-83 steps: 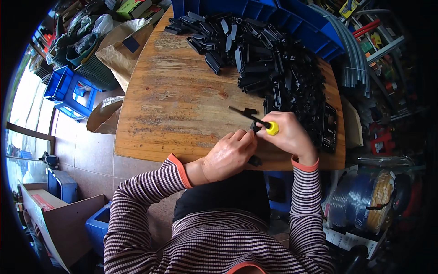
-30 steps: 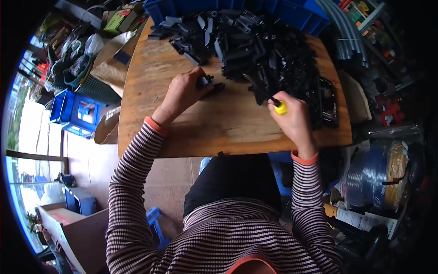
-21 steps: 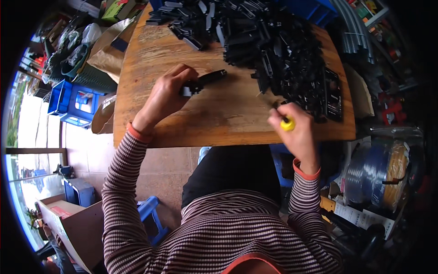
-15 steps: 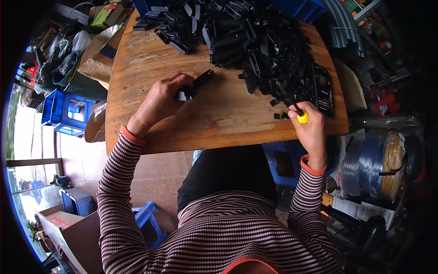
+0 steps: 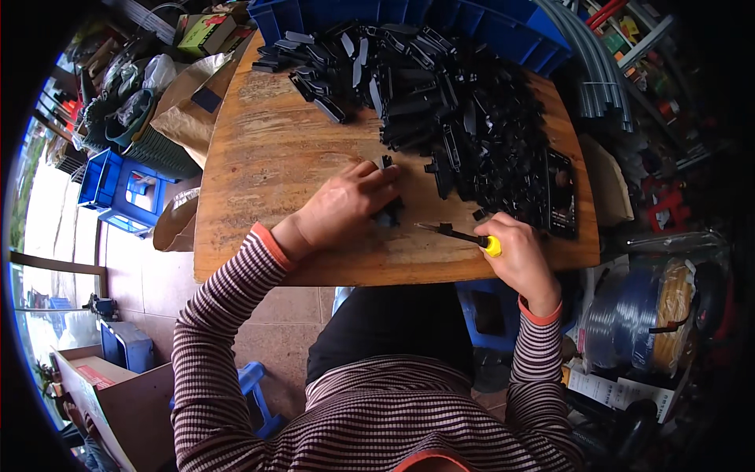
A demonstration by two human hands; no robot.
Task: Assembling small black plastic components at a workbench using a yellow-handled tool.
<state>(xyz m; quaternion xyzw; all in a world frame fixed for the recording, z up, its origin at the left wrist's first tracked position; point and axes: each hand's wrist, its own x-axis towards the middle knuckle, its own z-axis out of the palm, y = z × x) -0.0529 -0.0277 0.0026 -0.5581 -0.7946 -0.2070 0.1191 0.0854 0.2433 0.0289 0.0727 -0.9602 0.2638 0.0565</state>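
Note:
My left hand (image 5: 346, 203) is closed around a black plastic part (image 5: 390, 212) just above the wooden table (image 5: 291, 149); its fingers cover much of that part. In my right hand (image 5: 521, 256) is a screwdriver-like tool (image 5: 493, 247) with a yellow-and-black handle. Its thin shaft points left toward the held part, with a gap between them. A small black piece (image 5: 446, 229) sits partway along the shaft. Beyond both hands lies a big heap of black plastic parts (image 5: 417, 102), the smaller ones toward the right.
A dark phone-like slab (image 5: 560, 193) lies at the table's right edge. Blue crates (image 5: 503, 31) stand behind the heap. On the left are brown paper bags (image 5: 185, 118) and a blue plastic stool (image 5: 130, 193). Wrapped coils of tubing (image 5: 637, 315) stand low on the right.
My left hand has moved right with the black part, toward the tool. The right hand has turned the tool so its shaft points left, showing the small black piece on it. The view has shifted slightly.

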